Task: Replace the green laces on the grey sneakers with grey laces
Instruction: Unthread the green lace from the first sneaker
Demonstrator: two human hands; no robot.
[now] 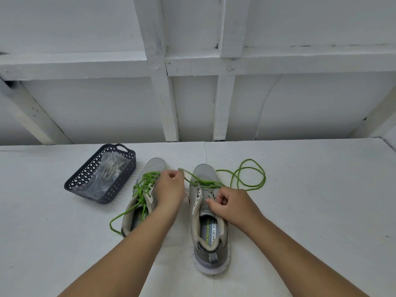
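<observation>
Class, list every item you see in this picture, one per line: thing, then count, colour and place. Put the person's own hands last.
sneakers: two, grey, side by side mid-table; left sneaker, right sneaker.
green lace on left sneaker: one, bright green, still threaded through the eyelets, one end trailing on the table.
green lace on right sneaker: one, bright green, mostly pulled out, looped on the table to the right of the toe.
basket: one, dark blue-grey, latticed, left of the sneakers.
plastic bag: one, clear, inside the basket; its contents are unclear.
table: one, white.
wall: white panels with beams, behind the table.
left hand: pinches the right sneaker's lace.
right hand: curled over the right sneaker's tongue.
</observation>
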